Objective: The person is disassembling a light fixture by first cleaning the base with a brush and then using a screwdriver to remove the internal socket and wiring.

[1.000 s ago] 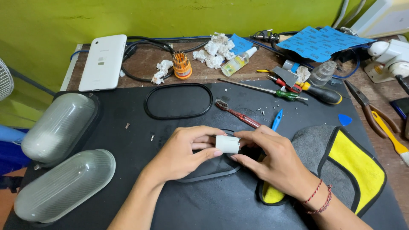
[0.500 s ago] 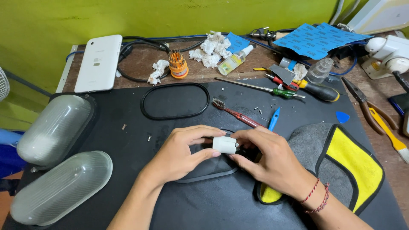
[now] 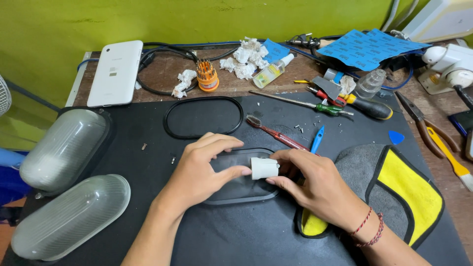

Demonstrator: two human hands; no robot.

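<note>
Surface: a wooden surface carries a black mat on which the work lies.
Glass covers: two ribbed oval lamp covers lie off at the left of the mat, apart from any base.
Cloth: a grey and yellow cloth lies under the right forearm.
Base plate: a dark oval base plate sits flat under both hands; a loose black oval gasket lies just behind it.
Left hand: curled over the base plate, thumb tip pressed to the white socket.
Right hand: fingers closed round the socket's other end.
White socket: a small white cylinder, lying sideways between both hands above the plate's middle.
Progress: the lamp looks taken apart; covers, gasket and small screws lie unfitted.
</note>
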